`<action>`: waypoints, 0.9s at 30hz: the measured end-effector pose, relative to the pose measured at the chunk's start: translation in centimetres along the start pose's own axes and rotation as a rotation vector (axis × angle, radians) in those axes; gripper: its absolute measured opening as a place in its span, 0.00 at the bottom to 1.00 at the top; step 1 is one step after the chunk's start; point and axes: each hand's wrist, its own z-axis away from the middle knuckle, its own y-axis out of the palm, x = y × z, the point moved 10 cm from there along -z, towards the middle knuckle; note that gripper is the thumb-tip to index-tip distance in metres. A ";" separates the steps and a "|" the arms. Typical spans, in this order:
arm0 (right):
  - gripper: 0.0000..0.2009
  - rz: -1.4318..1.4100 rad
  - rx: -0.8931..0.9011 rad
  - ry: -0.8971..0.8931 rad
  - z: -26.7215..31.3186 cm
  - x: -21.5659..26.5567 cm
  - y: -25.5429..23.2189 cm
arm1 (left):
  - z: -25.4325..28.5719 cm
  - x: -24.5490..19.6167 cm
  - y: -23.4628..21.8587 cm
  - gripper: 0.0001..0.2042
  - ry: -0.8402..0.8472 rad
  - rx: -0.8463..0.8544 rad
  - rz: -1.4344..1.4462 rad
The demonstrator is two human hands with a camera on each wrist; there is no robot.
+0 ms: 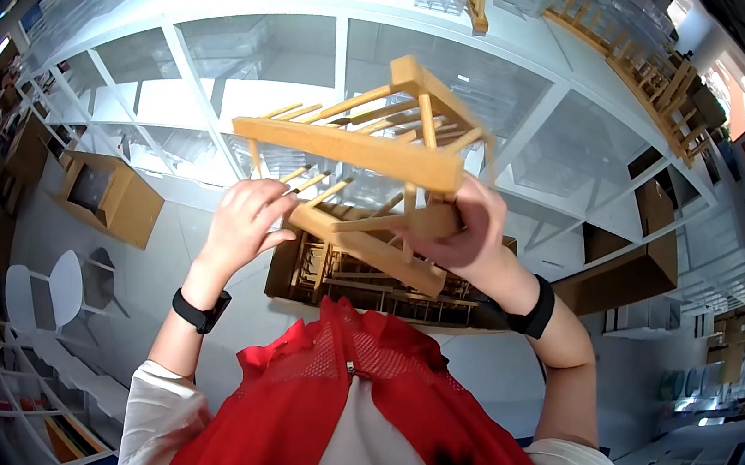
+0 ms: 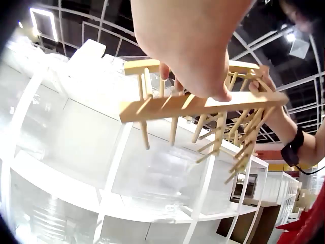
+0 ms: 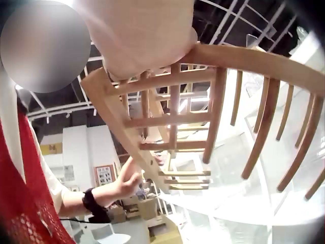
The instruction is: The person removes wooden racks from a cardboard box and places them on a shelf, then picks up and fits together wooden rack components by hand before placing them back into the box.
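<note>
A wooden rack [image 1: 346, 147] with bars and rows of pegs is held up in front of the red vest. Around its right end curls the right hand [image 1: 475, 231], gripping the frame. Beside the rack's left end is the left hand [image 1: 244, 221], its fingers relaxed near the peg tips and the thumb apart from the wood. The left wrist view has the left hand [image 2: 188, 46] over the pegs, partly hiding the rack [image 2: 203, 105]; contact there is unclear. In the right wrist view the right hand [image 3: 147, 40] covers part of the slatted frame [image 3: 122, 122].
Below the rack stands an open cardboard box [image 1: 282, 268] with wooden racks inside. White shelving [image 1: 342, 61] with clear plastic items spans the far side. More wooden racks [image 1: 658, 105] lie on top at right. A cardboard box [image 1: 129, 207] and white chairs [image 1: 66, 288] are at left.
</note>
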 end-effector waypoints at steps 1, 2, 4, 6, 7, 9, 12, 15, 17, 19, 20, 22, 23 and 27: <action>0.15 0.101 0.046 -0.059 0.4 0.2 0.1 | 0.4 0.4 -0.4 0.21 -0.037 -0.019 0.054; 0.15 0.191 0.074 -0.151 0.5 1.1 0.1 | 0.3 0.5 -1.2 0.21 -0.048 -0.094 0.059; 0.14 0.365 0.136 -0.332 0.8 3.3 0.6 | -0.2 -0.1 -3.5 0.23 -0.074 -0.242 0.071; 0.10 0.481 0.143 -0.437 1.6 4.2 1.4 | -1.9 -1.7 -4.7 0.24 -0.002 -0.287 0.092; 0.09 0.522 0.151 -0.476 2.0 4.7 1.8 | -2.9 -2.9 -5.1 0.24 0.038 -0.286 0.107; 0.07 0.576 0.185 -0.517 2.5 5.5 2.4 | -5.0 -5.6 -5.4 0.22 0.137 -0.243 0.159; 0.06 0.594 0.229 -0.524 2.8 6.3 2.8 | -6.2 -8.4 -4.5 0.20 0.191 -0.252 0.220; 0.08 0.567 0.225 -0.511 3.1 6.3 2.8 | -6.1 -8.3 -3.8 0.16 0.135 -0.316 0.243; 0.10 0.540 0.239 -0.475 3.2 6.1 2.6 | -5.6 -8.2 -3.2 0.17 0.170 -0.388 0.221; 0.13 0.467 0.297 -0.430 3.2 5.4 2.8 | -5.4 -8.2 -2.9 0.20 0.179 -0.412 0.248; 0.15 0.430 0.324 -0.407 3.2 5.1 3.0 | -5.2 -8.1 -2.8 0.22 0.184 -0.424 0.261; 0.18 0.376 0.340 -0.338 3.6 3.7 3.5 | -5.0 -7.2 -1.9 0.26 0.173 -0.407 0.365; 0.20 0.348 0.348 -0.303 3.7 3.2 3.7 | -4.9 -6.8 -1.5 0.26 0.158 -0.404 0.398; 0.21 0.332 0.381 -0.260 4.0 3.3 4.1 | -4.6 -6.7 -1.5 0.26 0.152 -0.385 0.413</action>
